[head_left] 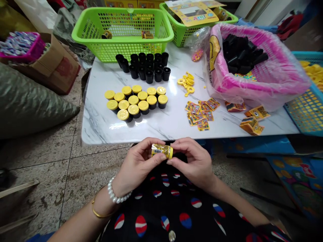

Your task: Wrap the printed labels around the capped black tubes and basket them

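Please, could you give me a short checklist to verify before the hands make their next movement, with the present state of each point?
1. Left hand holds the small jar: ok, fingers around its body.
2. Right hand at the yellow lid: ok, fingertips at its edge.
3. That lid fully tight: cannot tell.
4. Lidded jars standing on the table: ok, grouped upright.
5. Black cups behind them lidded: not ok, no yellow lids on them.
6. Printed packets neatly stacked: not ok, loose and overlapping.
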The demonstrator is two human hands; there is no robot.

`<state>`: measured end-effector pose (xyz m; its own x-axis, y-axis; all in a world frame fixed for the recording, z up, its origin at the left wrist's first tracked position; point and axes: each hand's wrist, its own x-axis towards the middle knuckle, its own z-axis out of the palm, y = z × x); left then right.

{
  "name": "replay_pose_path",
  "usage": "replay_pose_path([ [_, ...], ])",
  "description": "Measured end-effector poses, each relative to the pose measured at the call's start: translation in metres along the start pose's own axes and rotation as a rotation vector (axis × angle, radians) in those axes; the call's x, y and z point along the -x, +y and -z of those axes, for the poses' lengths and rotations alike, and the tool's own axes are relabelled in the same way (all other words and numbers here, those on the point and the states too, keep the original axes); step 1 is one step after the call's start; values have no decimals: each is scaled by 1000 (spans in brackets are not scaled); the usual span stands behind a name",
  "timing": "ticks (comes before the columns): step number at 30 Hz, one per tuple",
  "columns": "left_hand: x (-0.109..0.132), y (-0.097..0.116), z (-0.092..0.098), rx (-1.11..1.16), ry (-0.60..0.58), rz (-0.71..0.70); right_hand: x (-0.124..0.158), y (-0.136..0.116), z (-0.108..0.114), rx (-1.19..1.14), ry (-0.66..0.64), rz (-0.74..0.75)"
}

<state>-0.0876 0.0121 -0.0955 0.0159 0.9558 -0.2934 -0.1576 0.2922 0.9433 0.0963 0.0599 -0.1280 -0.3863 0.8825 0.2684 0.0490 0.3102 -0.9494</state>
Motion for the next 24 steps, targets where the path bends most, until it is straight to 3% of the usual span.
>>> replay_pose_path([
  [5, 2, 5, 6, -320, -17, -190, 1, -7, -3, -337, -44, -389],
  [7, 2, 6, 9, -305, -28, -176, 1, -10, -4, -255, -39, -311],
  [11, 1, 3, 13, 4, -41, 69, -4, -11, -3, 78, -39, 104],
  [14, -2, 12, 12, 41, -2, 73, -16, -17, 1, 126, -41, 173],
  [18, -16, 65, 4, -76, -37, -168, -58, -46, 18, 130, -43, 324],
  [24, -34, 179, -10, -184, -17, -480, -153, -128, 52, 266, -102, 857],
])
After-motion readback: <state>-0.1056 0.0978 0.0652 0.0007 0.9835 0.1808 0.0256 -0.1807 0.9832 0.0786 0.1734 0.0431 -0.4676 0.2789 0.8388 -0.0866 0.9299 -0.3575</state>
